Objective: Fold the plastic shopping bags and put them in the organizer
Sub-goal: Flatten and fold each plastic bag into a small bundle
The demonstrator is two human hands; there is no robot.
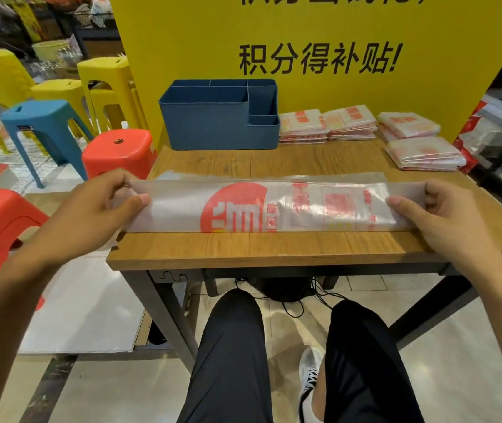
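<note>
The wooden bench (274, 248) carries everything the job needs, and from where I stand the work looks partway through at best. At its far left, against the yellow board (304, 41), sits the blue organizer (213, 123); no bag shows in the compartments I can see into, so nothing seems to have gone in yet.

Stretched across the near half of the bench lies the plastic shopping bag (259, 206) in hand, translucent with red print, already doubled lengthwise into a long band. It needs several more folds to match the packets behind it.

To the right of the organizer, four folded stacks (350, 123) rest in a row and a half along the back and right edge. Folded, I judge, but not yet stowed.

The left hand (91, 209) pinches the band's left end, thumb over the top, fingers curled behind. The right hand (445, 209) grips the right end the same way.
</note>
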